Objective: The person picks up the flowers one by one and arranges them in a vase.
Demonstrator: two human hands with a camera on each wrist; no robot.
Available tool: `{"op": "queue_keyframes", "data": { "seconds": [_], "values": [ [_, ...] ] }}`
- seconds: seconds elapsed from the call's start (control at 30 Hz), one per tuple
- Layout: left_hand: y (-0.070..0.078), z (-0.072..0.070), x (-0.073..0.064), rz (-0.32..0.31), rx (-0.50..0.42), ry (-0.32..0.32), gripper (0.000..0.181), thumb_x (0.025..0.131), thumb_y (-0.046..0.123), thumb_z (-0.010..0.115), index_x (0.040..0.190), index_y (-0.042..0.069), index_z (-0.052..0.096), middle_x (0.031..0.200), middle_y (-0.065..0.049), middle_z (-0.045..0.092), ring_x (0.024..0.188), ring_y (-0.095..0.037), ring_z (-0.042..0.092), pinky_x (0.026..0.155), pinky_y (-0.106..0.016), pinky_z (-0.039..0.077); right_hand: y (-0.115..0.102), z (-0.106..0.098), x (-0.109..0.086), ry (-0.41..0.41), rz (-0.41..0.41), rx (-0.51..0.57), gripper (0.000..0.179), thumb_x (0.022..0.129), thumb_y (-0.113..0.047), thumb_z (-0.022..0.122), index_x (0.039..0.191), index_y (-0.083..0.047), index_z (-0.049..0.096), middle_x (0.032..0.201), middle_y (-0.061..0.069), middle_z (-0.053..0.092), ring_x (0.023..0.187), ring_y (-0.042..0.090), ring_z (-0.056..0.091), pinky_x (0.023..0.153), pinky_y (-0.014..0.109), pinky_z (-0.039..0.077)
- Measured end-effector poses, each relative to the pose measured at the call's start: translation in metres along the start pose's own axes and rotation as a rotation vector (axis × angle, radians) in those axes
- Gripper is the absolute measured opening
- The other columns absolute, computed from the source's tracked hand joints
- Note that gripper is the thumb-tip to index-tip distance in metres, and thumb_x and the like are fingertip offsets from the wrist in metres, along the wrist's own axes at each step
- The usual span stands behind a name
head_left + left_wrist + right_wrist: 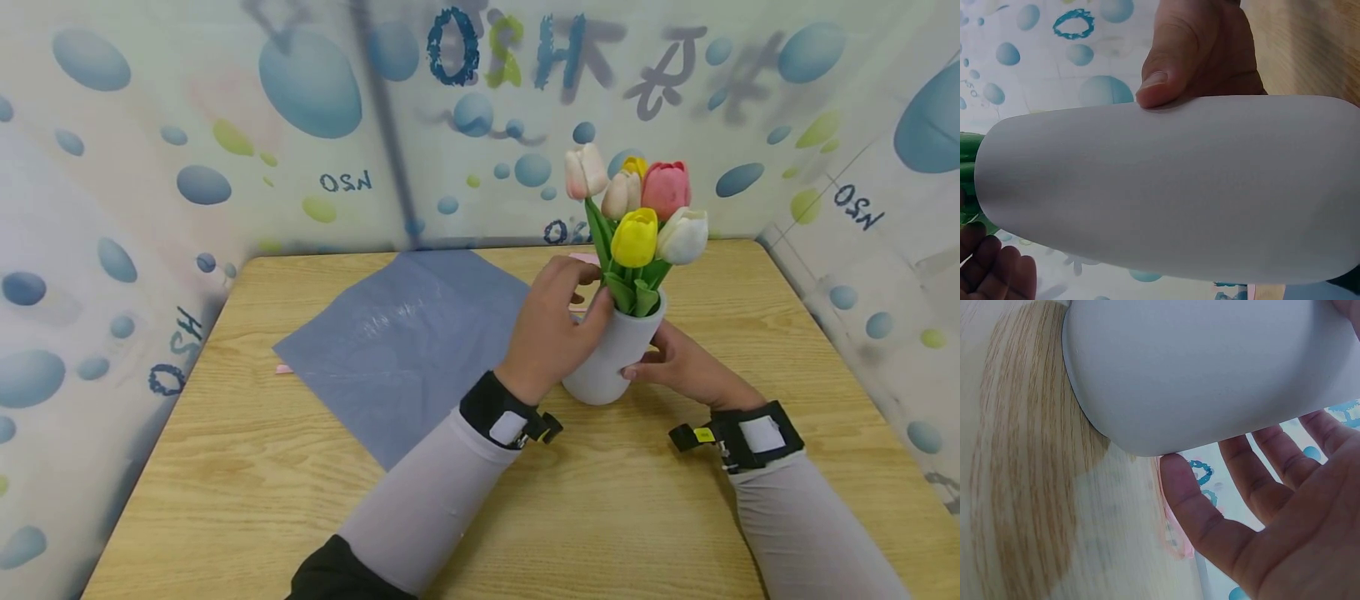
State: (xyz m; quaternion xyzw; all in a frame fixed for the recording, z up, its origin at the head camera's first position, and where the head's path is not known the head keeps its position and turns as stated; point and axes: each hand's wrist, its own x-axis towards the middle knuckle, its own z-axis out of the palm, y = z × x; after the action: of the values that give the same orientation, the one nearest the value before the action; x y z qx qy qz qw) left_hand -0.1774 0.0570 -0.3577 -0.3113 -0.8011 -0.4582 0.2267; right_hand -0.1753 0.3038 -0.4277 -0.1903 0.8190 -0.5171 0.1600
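Note:
A white vase (609,360) sits at the right of the table, leaning slightly in the head view. Out of its mouth rise artificial tulips (635,239) in yellow, pink and white, with green leaves. My left hand (551,325) is at the rim, thumb and index finger at the stems; the leaves partly hide its grip. Low on the vase's right side, my right hand (693,367) grips it, its thumb in front. In the right wrist view, the fingers (1188,497) reach round the far side. The left wrist view shows the right thumb (1157,87) pressing the vase.
A blue-grey sheet (405,358) of wrapping material lies left of the vase. A pink edge (283,368) shows at its left corner, and something pink lies behind the vase. Patterned cloth (472,200) hangs behind the wooden table (585,517).

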Motion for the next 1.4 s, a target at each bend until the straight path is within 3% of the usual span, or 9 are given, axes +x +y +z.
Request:
{"op": "queue_keyframes", "data": {
  "seconds": [0.17, 0.5, 0.67, 0.87, 1.13, 1.4],
  "values": [
    [0.000, 0.001, 0.000, 0.029, 0.011, 0.021, 0.018, 0.102, 0.015, 0.061, 0.113, 0.003, 0.067, 0.113, -0.011, 0.067, 0.105, -0.021, 0.063, 0.089, -0.025, 0.053, 0.001, 0.000, 0.000, -0.001, -0.009, 0.011, 0.084, 0.095, -0.012, 0.076, 0.162, -0.022, 0.027, 0.155, 0.006, 0.042, 0.130, 0.010, 0.052, 0.102, 0.028, 0.053],
    [0.001, 0.001, 0.000, 0.034, 0.070, -0.041, 0.017, 0.101, 0.015, 0.062, 0.112, 0.005, 0.070, 0.113, -0.009, 0.068, 0.106, -0.020, 0.064, 0.087, -0.025, 0.054, 0.000, 0.000, 0.000, 0.000, -0.007, 0.024, 0.084, 0.095, -0.013, 0.076, 0.162, -0.022, 0.027, 0.154, 0.007, 0.042, 0.131, 0.012, 0.051, 0.101, 0.025, 0.052],
    [0.002, 0.001, 0.000, 0.093, 0.191, -0.045, 0.017, 0.103, 0.017, 0.061, 0.108, 0.007, 0.073, 0.111, -0.007, 0.068, 0.102, -0.020, 0.063, 0.091, -0.028, 0.055, 0.000, 0.000, -0.001, 0.000, -0.013, 0.024, 0.084, 0.095, -0.012, 0.076, 0.163, -0.023, 0.026, 0.155, 0.007, 0.041, 0.131, 0.013, 0.050, 0.101, 0.024, 0.053],
    [0.005, -0.001, -0.004, 0.191, 0.349, -0.027, 0.021, 0.105, 0.022, 0.058, 0.108, 0.008, 0.074, 0.105, -0.007, 0.067, 0.093, -0.020, 0.062, 0.084, -0.030, 0.055, 0.001, 0.000, -0.001, 0.001, -0.012, 0.017, 0.086, 0.095, -0.013, 0.076, 0.163, -0.026, 0.025, 0.158, 0.007, 0.038, 0.132, 0.014, 0.049, 0.101, 0.023, 0.052],
    [0.009, -0.004, -0.012, 0.188, 0.363, -0.003, 0.022, 0.106, 0.022, 0.058, 0.110, 0.007, 0.073, 0.104, -0.007, 0.069, 0.096, -0.020, 0.065, 0.087, -0.029, 0.057, 0.000, 0.000, -0.001, 0.005, -0.007, 0.000, 0.088, 0.096, -0.014, 0.076, 0.164, -0.028, 0.023, 0.159, 0.008, 0.038, 0.133, 0.018, 0.049, 0.102, 0.026, 0.052],
    [0.004, -0.004, -0.023, 0.162, 0.371, 0.007, 0.021, 0.105, 0.022, 0.058, 0.108, 0.007, 0.073, 0.104, -0.007, 0.069, 0.098, -0.020, 0.064, 0.086, -0.029, 0.058, 0.001, 0.001, 0.000, 0.006, -0.001, 0.010, 0.084, 0.095, -0.014, 0.076, 0.162, -0.024, 0.027, 0.158, 0.008, 0.039, 0.133, 0.017, 0.048, 0.101, 0.026, 0.052]
  ]
}}
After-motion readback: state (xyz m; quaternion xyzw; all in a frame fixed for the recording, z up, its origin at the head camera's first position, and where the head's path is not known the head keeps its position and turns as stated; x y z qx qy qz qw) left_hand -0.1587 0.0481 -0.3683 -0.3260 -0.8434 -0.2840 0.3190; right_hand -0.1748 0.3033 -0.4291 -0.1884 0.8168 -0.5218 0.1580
